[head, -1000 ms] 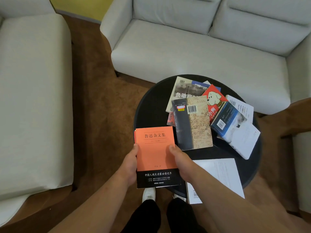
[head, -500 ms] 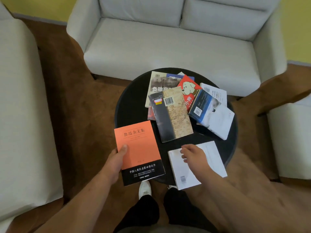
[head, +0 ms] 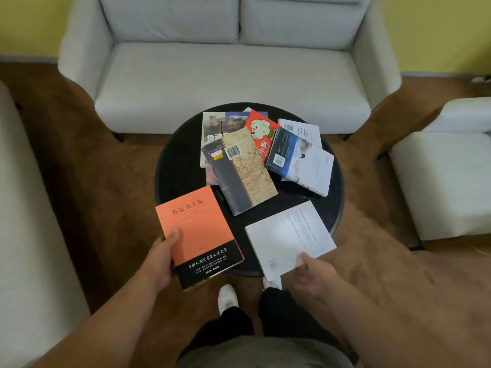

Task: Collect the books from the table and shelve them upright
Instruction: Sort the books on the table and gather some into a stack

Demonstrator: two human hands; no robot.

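The sofa (head: 228,75) fills the far side, and before it stands the round black surface (head: 180,166), where the collecting step is in hand: no shelf shows, so shelving looks a long way off.

A loose pile lies at the middle and far side of the surface: a map book (head: 244,171) on top, a grey book (head: 215,128) and a red book (head: 261,134) partly under it, and a blue book (head: 289,152) over a pale one to the right.

The orange book (head: 199,235) is off the near-left rim, gripped by the left hand (head: 156,264), thumb pressed on the cover and the other fingers hidden beneath.

The white book (head: 289,235) overhangs the near-right rim. The right hand (head: 316,274) meets its near edge, thumb on top, fingers loosely spread at the underside (whether they have closed on it, I cannot tell).

Next, I judge, the right hand must pinch the white book firmly, lift it clear and stack it with the orange one.
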